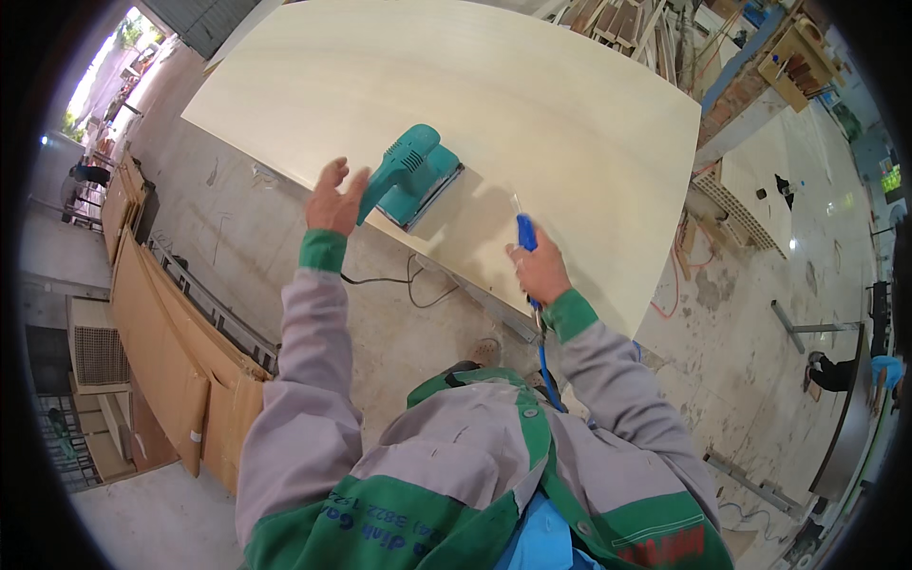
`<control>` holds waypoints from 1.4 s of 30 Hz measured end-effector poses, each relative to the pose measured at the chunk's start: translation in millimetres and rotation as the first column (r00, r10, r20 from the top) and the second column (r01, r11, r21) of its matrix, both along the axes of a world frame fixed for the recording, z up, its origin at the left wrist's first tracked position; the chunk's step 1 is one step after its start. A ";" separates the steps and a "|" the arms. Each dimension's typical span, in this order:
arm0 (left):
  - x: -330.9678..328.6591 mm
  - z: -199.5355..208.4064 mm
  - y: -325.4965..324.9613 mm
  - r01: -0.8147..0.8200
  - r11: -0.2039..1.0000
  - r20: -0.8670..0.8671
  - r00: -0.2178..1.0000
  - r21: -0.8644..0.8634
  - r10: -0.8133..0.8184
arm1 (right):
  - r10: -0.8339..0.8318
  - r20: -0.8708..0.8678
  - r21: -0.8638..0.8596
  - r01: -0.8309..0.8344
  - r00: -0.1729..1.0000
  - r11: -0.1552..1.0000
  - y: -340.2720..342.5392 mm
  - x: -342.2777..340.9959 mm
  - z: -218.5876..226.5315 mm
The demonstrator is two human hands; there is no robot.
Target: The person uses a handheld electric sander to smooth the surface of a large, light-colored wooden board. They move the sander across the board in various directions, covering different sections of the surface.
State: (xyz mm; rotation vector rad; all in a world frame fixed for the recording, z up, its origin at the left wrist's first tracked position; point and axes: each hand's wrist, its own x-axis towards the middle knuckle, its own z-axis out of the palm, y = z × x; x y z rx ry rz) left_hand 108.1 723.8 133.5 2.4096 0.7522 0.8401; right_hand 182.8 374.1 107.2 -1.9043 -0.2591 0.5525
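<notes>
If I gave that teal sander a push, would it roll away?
The teal sander would probably slide rather than roll, since its base looks broad and straight-edged. It may feel heavy for its size, as the vented housing looks chunky. Its smooth, moulded-looking shell suggests stiff rather than floppy.

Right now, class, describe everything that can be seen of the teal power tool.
The teal power tool has a rounded, plastic-looking body with dark vent slots, a handle slanting down to the left in the picture, and a flat base with a dark edge. It is at the pale board, by the near edge. The left hand is open beside the handle; whether they touch is unclear.
</notes>
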 end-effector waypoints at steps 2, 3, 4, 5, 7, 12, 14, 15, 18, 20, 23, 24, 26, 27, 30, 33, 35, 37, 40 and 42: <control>18.0 -1.3 18.1 0.026 0.900 -0.417 0.880 -0.435 -0.227 | 0.444 -0.267 0.045 -0.449 0.855 0.892 0.3 3.1 5.6; 24.0 -3.9 27.0 -0.066 0.782 -0.553 0.743 -0.620 -0.377 | 0.619 -0.385 0.116 -0.629 0.684 0.768 -3.8 3.8 9.7; 28.1 -7.7 34.5 -0.064 0.660 -0.471 0.752 -0.748 -0.461 | 0.507 -0.416 0.088 -0.522 0.755 0.849 -7.6 3.0 13.8; 31.3 -10.3 41.6 -0.083 0.474 -0.353 0.780 -0.876 -0.516 | 0.426 -0.339 -0.003 -0.454 0.839 0.891 -12.7 2.1 18.8; 32.0 -14.2 48.1 -0.153 0.045 -0.154 0.837 -0.987 -0.525 | 0.323 -0.216 -0.058 -0.343 0.921 0.938 -24.6 -3.0 30.3; 18.3 -16.6 3.6 0.061 0.287 -0.165 0.698 -0.956 -0.697 | 0.268 -0.378 0.177 -0.215 0.886 0.960 -70.8 -37.9 76.3; 7.0 -23.6 -39.1 0.225 0.686 -0.485 0.559 -0.692 -0.673 | 0.333 -0.316 0.282 -0.247 0.888 0.927 -81.0 -53.6 92.4; -3.8 -25.3 -54.1 0.574 0.811 -0.730 0.505 -0.115 -0.461 | 0.428 -0.213 0.219 -0.384 0.878 0.897 -85.6 -58.3 98.7; -14.9 -23.7 -66.8 0.647 0.758 -0.745 0.543 0.077 -0.388 | 0.305 -0.373 0.214 -0.238 0.876 0.947 -91.5 -63.6 107.2; -16.7 -22.1 -63.9 0.677 0.718 -0.764 0.546 0.162 -0.344 | 0.067 -0.295 0.131 -0.029 0.953 0.991 -88.5 -64.9 106.0; -10.4 -19.8 -55.3 0.692 0.677 -0.730 0.595 0.251 -0.337 | 0.223 -0.230 0.116 -0.201 0.947 0.973 -84.3 -72.6 105.0; -8.9 -19.5 -53.9 0.685 0.684 -0.714 0.609 0.252 -0.347 | 0.216 -0.233 0.094 -0.199 0.948 0.975 -82.2 -73.9 104.9; -7.1 -18.9 -53.7 0.678 0.702 -0.705 0.606 0.217 -0.368 | 0.140 -0.279 0.046 -0.132 0.950 0.990 -76.6 -78.6 106.8; -7.0 -18.6 -54.7 0.662 0.709 -0.680 0.638 0.243 -0.361 | 0.037 -0.284 0.025 -0.032 0.958 0.999 -73.6 -80.3 109.2; -9.5 -18.4 -55.7 0.634 0.734 -0.698 0.640 0.243 -0.322 | 0.162 -0.116 0.069 -0.154 0.980 0.986 -59.8 -86.2 117.6; -12.1 -22.8 -49.8 0.626 0.732 -0.704 0.646 0.268 -0.296 | 0.164 -0.180 0.166 -0.134 0.970 0.977 -49.8 -92.7 128.4; -13.7 -27.5 -42.2 0.621 0.707 -0.672 0.685 0.337 -0.281 | 0.523 -0.350 0.210 -0.479 0.777 0.852 -46.9 -98.9 135.7; -15.9 -33.7 -32.1 0.599 0.684 -0.635 0.730 0.418 -0.252 | 0.297 -0.114 0.174 -0.275 0.948 0.945 -43.5 -104.2 138.9; -20.6 -39.7 -15.4 0.579 0.632 -0.576 0.780 0.515 -0.245 | 0.237 -0.243 0.205 -0.189 0.941 0.960 -44.5 -102.4 140.2; -26.0 -40.9 -6.5 0.567 0.608 -0.536 0.804 0.556 -0.259 | 0.133 -0.245 0.185 -0.089 0.960 0.979 -48.9 -104.2 140.5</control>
